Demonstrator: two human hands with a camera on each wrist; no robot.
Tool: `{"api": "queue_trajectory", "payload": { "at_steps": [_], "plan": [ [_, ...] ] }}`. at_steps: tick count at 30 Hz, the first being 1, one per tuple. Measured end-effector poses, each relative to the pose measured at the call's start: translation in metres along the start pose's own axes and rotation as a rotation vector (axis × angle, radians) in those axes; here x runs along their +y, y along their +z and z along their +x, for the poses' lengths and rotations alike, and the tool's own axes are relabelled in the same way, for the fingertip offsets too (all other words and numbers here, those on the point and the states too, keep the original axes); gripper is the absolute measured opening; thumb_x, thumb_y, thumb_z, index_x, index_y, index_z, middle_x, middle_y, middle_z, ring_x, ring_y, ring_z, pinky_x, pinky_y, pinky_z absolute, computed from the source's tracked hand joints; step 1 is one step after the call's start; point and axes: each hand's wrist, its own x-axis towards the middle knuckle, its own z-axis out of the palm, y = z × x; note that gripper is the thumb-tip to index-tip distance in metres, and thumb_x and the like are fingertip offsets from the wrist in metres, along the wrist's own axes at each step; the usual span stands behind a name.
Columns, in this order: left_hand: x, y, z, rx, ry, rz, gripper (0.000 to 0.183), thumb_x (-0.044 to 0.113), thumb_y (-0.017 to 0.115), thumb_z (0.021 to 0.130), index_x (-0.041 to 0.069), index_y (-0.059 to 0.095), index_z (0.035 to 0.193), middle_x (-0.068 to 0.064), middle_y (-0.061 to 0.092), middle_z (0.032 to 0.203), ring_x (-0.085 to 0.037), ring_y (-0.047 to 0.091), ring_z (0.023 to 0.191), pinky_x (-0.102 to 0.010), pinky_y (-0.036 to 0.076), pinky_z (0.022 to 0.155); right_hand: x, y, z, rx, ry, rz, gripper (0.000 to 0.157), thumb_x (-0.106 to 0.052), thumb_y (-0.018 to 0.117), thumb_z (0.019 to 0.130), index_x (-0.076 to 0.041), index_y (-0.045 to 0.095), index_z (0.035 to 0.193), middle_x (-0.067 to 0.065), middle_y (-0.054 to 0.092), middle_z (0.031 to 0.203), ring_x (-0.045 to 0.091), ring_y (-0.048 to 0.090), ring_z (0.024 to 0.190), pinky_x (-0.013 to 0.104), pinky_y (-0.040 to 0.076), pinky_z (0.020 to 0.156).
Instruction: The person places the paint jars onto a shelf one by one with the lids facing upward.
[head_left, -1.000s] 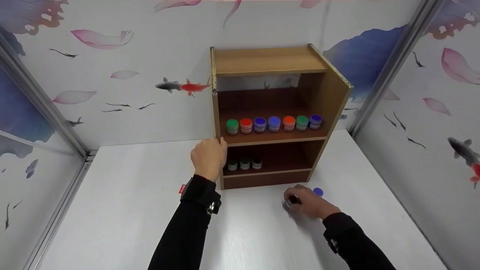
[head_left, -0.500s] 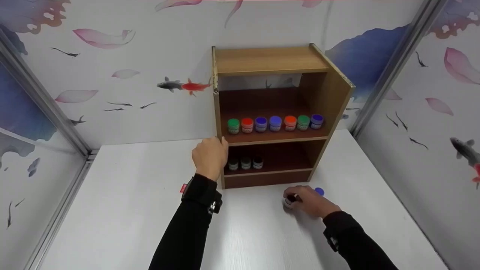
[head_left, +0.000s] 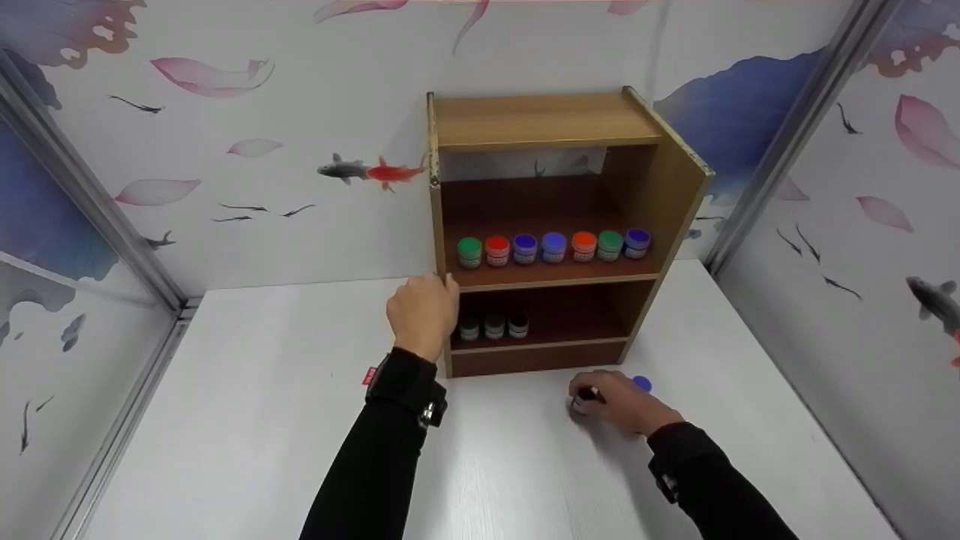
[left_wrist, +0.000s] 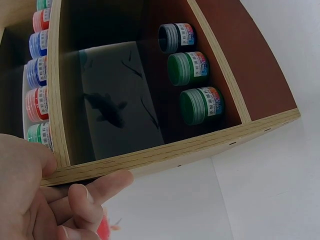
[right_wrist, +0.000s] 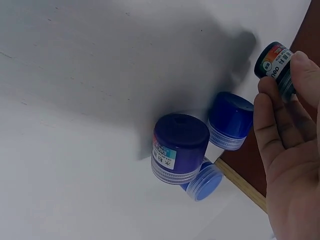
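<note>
My left hand point(head_left: 422, 315) grips the front edge of the left side panel of a small wooden shelf point(head_left: 547, 120). In the left wrist view the thumb is on the inner side and curled fingers point(left_wrist: 107, 187) are behind the panel. Close in front of the shelf, my right hand point(head_left: 622, 403) pinches a dark-lidded paint jar point(right_wrist: 275, 62) between thumb and fingers, low over the table. Near it in the right wrist view stand a purple paint jar point(right_wrist: 180, 145), a blue one point(right_wrist: 231, 120) and a light blue one point(right_wrist: 205, 181); the head view shows only one blue lid point(head_left: 641, 383).
A row of several green, red and blue jars point(head_left: 553, 247) lines the middle shelf board. Three dark jars point(head_left: 494, 327) stand at the left of the lower compartment. A small red tag point(head_left: 370, 376) lies on the white table point(head_left: 247, 420). Printed walls point(head_left: 300, 75) enclose it.
</note>
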Motion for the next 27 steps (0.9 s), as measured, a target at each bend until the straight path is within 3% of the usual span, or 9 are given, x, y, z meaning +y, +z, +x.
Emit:
{"api": "queue_trajectory", "payload": {
  "at_steps": [5,12,21,27],
  "plan": [
    [0.0,-0.001,0.0,0.001,0.0,0.008,0.05,0.036,0.047,0.101,0.004,0.065,0.067,-0.012,0.067,0.068,-0.023,0.064,0.058,-0.034,0.044,0.046,-0.001,-0.001,0.001,0.012,0.036,-0.006,0.03,-0.006,0.063,0.093,-0.004,0.061,0.123,0.008,0.066,0.117,0.023,0.062,0.108,0.041,0.052,0.09],
    [0.0,0.0,0.001,-0.007,0.001,0.017,0.05,0.036,0.046,0.101,0.004,0.067,0.069,-0.012,0.068,0.07,-0.019,0.059,0.056,-0.031,0.035,0.044,-0.004,-0.007,0.006,0.022,0.018,0.001,0.032,0.0,0.062,0.091,-0.002,0.063,0.123,0.012,0.066,0.118,0.026,0.062,0.108,0.042,0.052,0.088],
    [-0.002,0.001,0.001,-0.008,-0.002,0.016,0.05,0.036,0.046,0.101,0.005,0.064,0.066,-0.008,0.064,0.066,-0.015,0.049,0.053,-0.029,0.032,0.043,-0.01,-0.017,0.015,0.013,0.035,-0.04,0.035,0.002,0.062,0.091,-0.004,0.061,0.125,0.011,0.066,0.117,0.022,0.063,0.101,0.04,0.053,0.086],
    [0.0,0.002,0.0,0.01,0.008,0.009,0.05,0.036,0.047,0.101,0.005,0.065,0.067,-0.011,0.067,0.069,-0.019,0.059,0.055,-0.031,0.038,0.044,-0.013,-0.025,0.019,0.031,0.013,-0.062,0.033,-0.002,0.063,0.092,-0.004,0.061,0.125,0.013,0.066,0.121,0.027,0.063,0.111,0.045,0.052,0.092]
  ]
}}
